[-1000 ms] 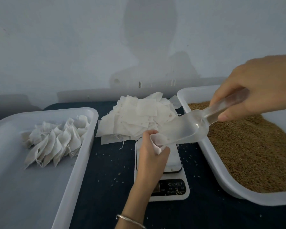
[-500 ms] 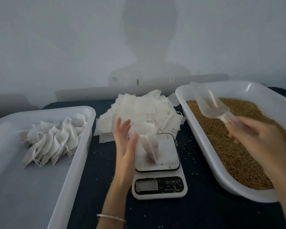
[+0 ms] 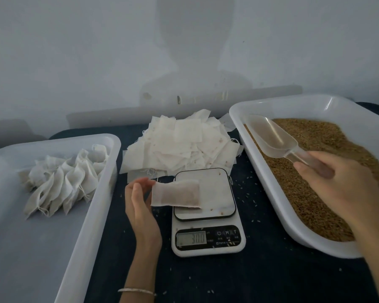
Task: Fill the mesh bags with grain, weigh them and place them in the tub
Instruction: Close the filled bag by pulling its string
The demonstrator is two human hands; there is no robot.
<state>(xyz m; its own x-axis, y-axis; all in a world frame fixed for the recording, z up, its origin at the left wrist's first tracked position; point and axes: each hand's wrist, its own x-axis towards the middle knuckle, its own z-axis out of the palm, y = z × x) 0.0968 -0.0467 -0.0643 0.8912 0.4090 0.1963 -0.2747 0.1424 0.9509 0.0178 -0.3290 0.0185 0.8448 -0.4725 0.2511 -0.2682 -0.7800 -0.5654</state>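
showing scale readout [image 3: 192, 238] blurry, right hand [image 3: 339, 189] hiding scoop handle [image 3: 309, 160]

Bare forearms – thin silver bangle [image 3: 136, 291] (left wrist)

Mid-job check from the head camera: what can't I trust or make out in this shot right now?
- Scale display: digits small and dim; looks like 300, decimal point unclear.
- Left hand on the filled bag: pinch or mere fingertip touch, unclear.
- Right hand: motion-blurred, hides the scoop handle's end.
- Grain tub: right side cut by frame edge.
- Bag tub: near end cut off; bag count unclear.
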